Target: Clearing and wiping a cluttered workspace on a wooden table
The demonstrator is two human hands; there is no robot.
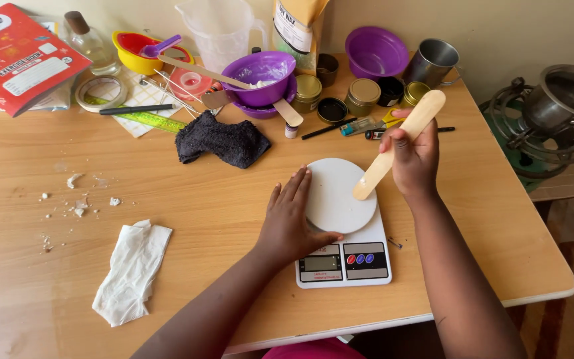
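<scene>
- Both forearms are bare from the wrist up to the frame's lower edge; no sleeve shows on either.
- The left hand [289, 223] wears no ring, watch, bracelet or glove.
- The right hand [412, 159] is likewise bare, its wrist unadorned.
- The fingernails are short and unpainted.
- A strip of pink clothing [313, 350] shows at the bottom edge, between the arms.

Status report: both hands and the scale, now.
Left hand flat on the scale, beside its white platform. Right hand closed on wooden stick, tip over platform. Platform bare; black cloth lies apart.
</scene>
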